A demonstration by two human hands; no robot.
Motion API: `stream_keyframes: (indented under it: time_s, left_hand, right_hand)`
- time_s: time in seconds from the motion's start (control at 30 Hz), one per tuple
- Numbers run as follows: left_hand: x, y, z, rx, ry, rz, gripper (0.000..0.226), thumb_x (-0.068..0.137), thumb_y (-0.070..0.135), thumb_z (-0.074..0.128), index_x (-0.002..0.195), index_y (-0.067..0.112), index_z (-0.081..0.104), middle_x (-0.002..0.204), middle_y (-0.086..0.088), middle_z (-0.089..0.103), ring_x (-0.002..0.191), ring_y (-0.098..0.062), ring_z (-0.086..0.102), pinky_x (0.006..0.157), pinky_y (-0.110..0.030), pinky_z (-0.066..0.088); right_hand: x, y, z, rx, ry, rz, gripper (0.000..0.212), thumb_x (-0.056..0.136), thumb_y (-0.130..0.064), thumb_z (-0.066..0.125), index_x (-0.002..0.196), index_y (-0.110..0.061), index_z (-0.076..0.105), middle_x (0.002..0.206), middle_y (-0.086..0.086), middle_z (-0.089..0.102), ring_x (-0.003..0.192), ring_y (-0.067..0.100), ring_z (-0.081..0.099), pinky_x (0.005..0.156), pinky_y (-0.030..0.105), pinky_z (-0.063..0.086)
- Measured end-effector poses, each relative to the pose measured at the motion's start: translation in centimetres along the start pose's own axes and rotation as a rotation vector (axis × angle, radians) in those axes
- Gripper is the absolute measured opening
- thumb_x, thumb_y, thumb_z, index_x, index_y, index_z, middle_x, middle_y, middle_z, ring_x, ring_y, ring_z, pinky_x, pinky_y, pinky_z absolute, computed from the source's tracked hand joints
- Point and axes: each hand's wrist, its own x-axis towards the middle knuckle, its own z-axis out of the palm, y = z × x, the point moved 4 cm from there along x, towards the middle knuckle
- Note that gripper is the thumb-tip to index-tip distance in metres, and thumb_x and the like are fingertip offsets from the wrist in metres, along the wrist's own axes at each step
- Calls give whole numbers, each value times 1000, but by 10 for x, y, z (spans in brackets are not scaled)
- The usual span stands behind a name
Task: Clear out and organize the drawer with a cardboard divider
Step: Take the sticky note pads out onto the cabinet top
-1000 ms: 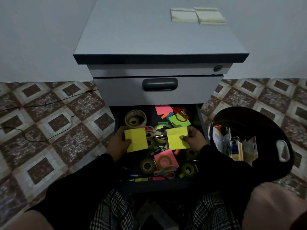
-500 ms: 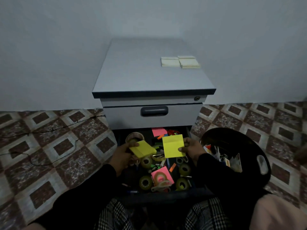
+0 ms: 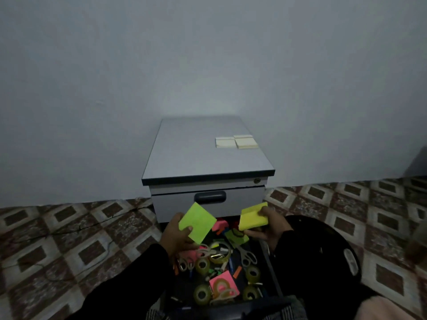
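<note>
Gripping yellow pads, left hand (image 3: 176, 234), right hand (image 3: 269, 225)

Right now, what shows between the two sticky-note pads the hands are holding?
In the head view, between the green pad and the yellow pad shows the closed drawer's front, and lower down a pink pad in the open drawer.

Dim, bluish light; the open dark drawer (image 3: 265, 269) sat in shadow. Wide-angle bending warped the patterned tile floor (image 3: 69, 239) edges, slightly soft.

Patterned floor tiles (image 3: 97, 248), grey wall (image 3: 208, 61)
</note>
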Motion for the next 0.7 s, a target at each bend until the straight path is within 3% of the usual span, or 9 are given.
stream_keyframes:
  time_s: [0.13, 0.27, 0.4, 0.5, 0.6, 0.7]
  left_hand:
    - [8, 33, 3, -42, 2, -23, 30, 90, -11, 47, 109, 9, 36, 98, -14, 49, 81, -28, 55, 54, -32, 54]
    - [18, 71, 7, -138, 12, 49, 37, 88, -12, 49, 112, 14, 40, 110, -14, 50, 91, -24, 55, 52, -26, 56]
    - [32, 102, 8, -160, -34, 79, 39, 90, -10, 48, 117, 17, 39, 111, -9, 51, 79, -17, 58, 51, -25, 56]
    - [47, 118, 4, -124, -29, 122, 39, 90, -10, 48, 116, 17, 38, 108, -13, 51, 74, -18, 58, 51, -26, 56]
    - [70, 127, -1, -126, -8, 134, 43, 88, -11, 50, 117, 18, 37, 110, -15, 51, 76, -19, 57, 47, -24, 56]
    - [94, 134, -3, -127, 18, 131, 47, 87, -10, 53, 119, 17, 33, 102, -13, 53, 71, -18, 57, 45, -22, 54]
  right_hand:
    - [-14, -27, 9, 131, -47, -23, 23, 95, -9, 42, 116, -2, 44, 97, 16, 55, 80, 34, 56, 46, 42, 56]
    - [-17, -51, 19, 172, -131, -61, 28, 90, -14, 42, 117, -8, 50, 97, 15, 60, 85, 33, 57, 71, 50, 53]
    - [-9, -72, 35, 353, -242, -127, 33, 89, -19, 41, 119, -8, 47, 115, 22, 58, 94, 38, 60, 80, 58, 45]
    - [3, -95, 48, 559, -303, -214, 30, 88, -19, 40, 113, -4, 46, 112, 28, 57, 84, 43, 67, 76, 61, 50]
    - [27, -115, 51, 594, -215, -252, 19, 89, -23, 46, 102, -9, 49, 113, 24, 55, 90, 41, 64, 76, 51, 54]
    - [53, -130, 50, 442, -105, -265, 18, 90, -30, 57, 97, -14, 54, 103, 11, 54, 86, 32, 61, 73, 42, 51]
